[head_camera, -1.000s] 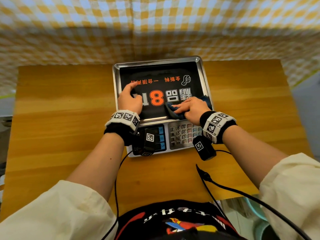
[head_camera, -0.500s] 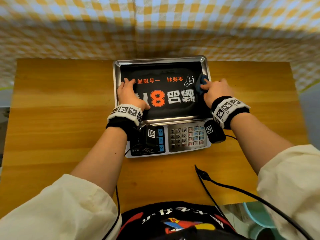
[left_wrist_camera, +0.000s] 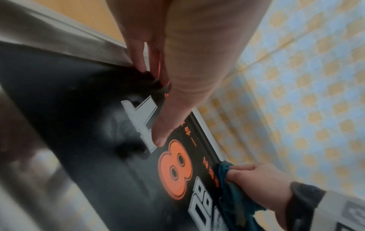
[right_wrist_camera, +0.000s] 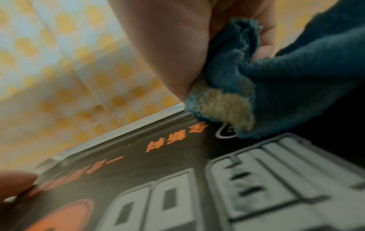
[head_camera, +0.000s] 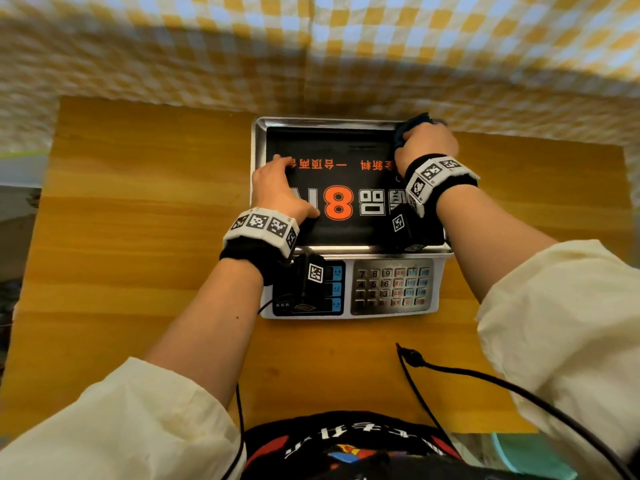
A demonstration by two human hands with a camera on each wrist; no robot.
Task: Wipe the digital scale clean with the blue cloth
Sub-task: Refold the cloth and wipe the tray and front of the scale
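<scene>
The digital scale point(head_camera: 391, 308) sits mid-table, its steel pan point(head_camera: 257, 140) covered by a black printed sheet with an orange 8 point(head_camera: 337, 204). My left hand point(head_camera: 277, 192) lies flat on the pan's left side, fingers straight, thumb by the 8; the left wrist view shows the fingers point(left_wrist_camera: 168, 112) pressing the sheet. My right hand point(head_camera: 424, 143) grips the bunched blue cloth point(head_camera: 410, 126) at the pan's far right corner. The right wrist view shows the blue cloth point(right_wrist_camera: 276, 81) pinched under the thumb and touching the sheet beside the rim point(right_wrist_camera: 122, 126).
The wooden table point(head_camera: 138, 237) has bare room left and right of the scale. A checked yellow-and-white curtain point(head_camera: 311, 46) hangs just behind the far edge. A black cable point(head_camera: 450, 370) runs across the near right of the table. The keypad point(head_camera: 393, 287) faces me.
My right hand has carried the cloth from the pan's near right edge, up its right side, to the far right corner. The left hand has stayed pressing on the left side.
</scene>
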